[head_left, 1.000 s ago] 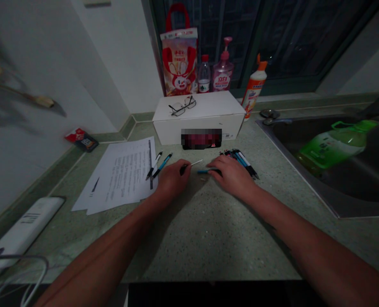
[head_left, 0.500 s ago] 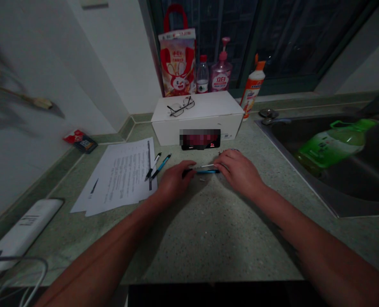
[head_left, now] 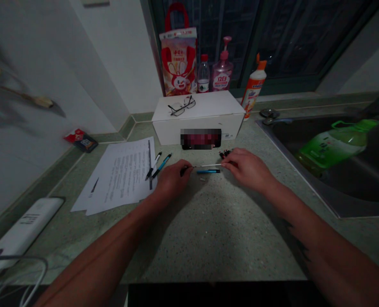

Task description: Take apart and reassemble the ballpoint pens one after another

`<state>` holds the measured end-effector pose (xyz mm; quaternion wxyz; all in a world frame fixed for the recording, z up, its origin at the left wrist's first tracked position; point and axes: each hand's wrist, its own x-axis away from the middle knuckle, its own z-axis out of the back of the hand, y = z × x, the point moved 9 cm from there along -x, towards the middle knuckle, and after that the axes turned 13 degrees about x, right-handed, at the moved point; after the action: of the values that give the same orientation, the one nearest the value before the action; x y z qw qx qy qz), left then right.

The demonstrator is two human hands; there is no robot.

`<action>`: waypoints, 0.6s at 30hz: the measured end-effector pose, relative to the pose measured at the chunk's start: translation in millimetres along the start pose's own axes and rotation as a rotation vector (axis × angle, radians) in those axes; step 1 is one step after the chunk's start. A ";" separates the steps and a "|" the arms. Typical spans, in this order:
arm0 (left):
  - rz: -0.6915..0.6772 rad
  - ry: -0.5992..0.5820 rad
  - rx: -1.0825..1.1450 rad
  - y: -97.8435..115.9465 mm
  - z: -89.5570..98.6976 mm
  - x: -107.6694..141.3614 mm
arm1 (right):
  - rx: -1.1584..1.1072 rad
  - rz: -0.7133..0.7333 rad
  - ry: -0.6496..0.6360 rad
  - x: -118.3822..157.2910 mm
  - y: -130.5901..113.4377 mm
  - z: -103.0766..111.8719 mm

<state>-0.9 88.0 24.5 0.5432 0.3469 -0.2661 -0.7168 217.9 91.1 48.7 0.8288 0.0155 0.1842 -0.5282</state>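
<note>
My left hand (head_left: 173, 179) is closed on a short dark pen part (head_left: 185, 170), its thin end pointing right. Pinched in my right hand (head_left: 247, 168) is a thin white pen refill (head_left: 211, 165), held level with its free end toward the left hand. Between the two, a small gap seems to show. Just below the refill a blue pen barrel (head_left: 208, 171) lies on the counter. A tiny pale piece (head_left: 202, 179) rests in front of it. Small dark and red pen parts (head_left: 225, 153) sit beyond my right fingers, partly hidden.
Left of my hands, two pens (head_left: 161, 165) lie across printed sheets (head_left: 119, 179). Behind stands a white box (head_left: 167, 130) with glasses (head_left: 181, 106) on top and a phone (head_left: 185, 147) against its front. A sink (head_left: 324, 200) holding a green bottle (head_left: 333, 145) is at right.
My right hand has moved a little to the right with the refill, and my hands are farther apart. More of the blue barrel and the small parts behind my right hand show.
</note>
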 end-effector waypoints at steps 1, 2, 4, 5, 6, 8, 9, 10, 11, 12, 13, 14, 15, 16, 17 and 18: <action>0.003 0.013 -0.009 -0.6 1.5 -0.3 | -0.028 0.027 -0.052 -0.1 -0.4 -4.0; 0.004 0.018 -0.019 -0.5 2.3 -0.3 | -0.064 0.061 -0.104 0.4 -3.1 -8.7; -0.002 -0.006 -0.044 1.4 0.2 0.2 | -0.126 0.125 -0.189 2.5 -12.7 -17.7; -0.010 -0.035 -0.059 3.0 -2.9 0.9 | -0.135 0.141 -0.214 3.6 -17.5 -21.2; -0.020 -0.069 -0.075 4.8 -6.8 1.8 | -0.122 0.140 -0.234 4.5 -21.0 -24.6; -0.035 -0.135 -0.107 7.8 -15.5 4.0 | -0.076 0.135 -0.252 5.5 -27.3 -28.2; -0.041 -0.161 -0.118 9.0 -19.5 5.0 | -0.059 0.126 -0.248 5.5 -29.4 -28.0; -0.044 -0.181 -0.127 10.0 -22.8 5.9 | -0.047 0.114 -0.237 5.2 -30.7 -26.7; -0.043 -0.194 -0.133 10.6 -25.1 6.4 | -0.041 0.098 -0.223 4.8 -31.4 -24.8; -0.036 -0.196 -0.135 10.7 -25.9 6.6 | -0.038 0.082 -0.207 4.4 -31.9 -22.7; -0.022 -0.191 -0.131 10.5 -25.5 6.5 | -0.037 0.069 -0.192 4.2 -32.7 -20.8; -0.005 -0.179 -0.121 10.2 -23.8 6.3 | -0.037 0.062 -0.178 4.2 -34.4 -19.5; 0.010 -0.168 -0.102 10.2 -21.9 6.2 | -0.040 0.063 -0.164 4.5 -37.2 -18.6; 0.018 -0.163 -0.073 11.1 -20.3 6.4 | -0.044 0.070 -0.148 5.0 -40.9 -18.1; 0.016 -0.170 -0.036 12.9 -19.7 7.0 | -0.049 0.081 -0.131 5.8 -45.4 -17.9; 0.006 -0.187 0.009 15.3 -20.2 8.0 | -0.056 0.098 -0.116 6.7 -50.5 -18.2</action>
<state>22.7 76.1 22.0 0.5167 0.2802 -0.3199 -0.7431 170.7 67.0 38.2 0.8631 -0.0291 0.1495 -0.4816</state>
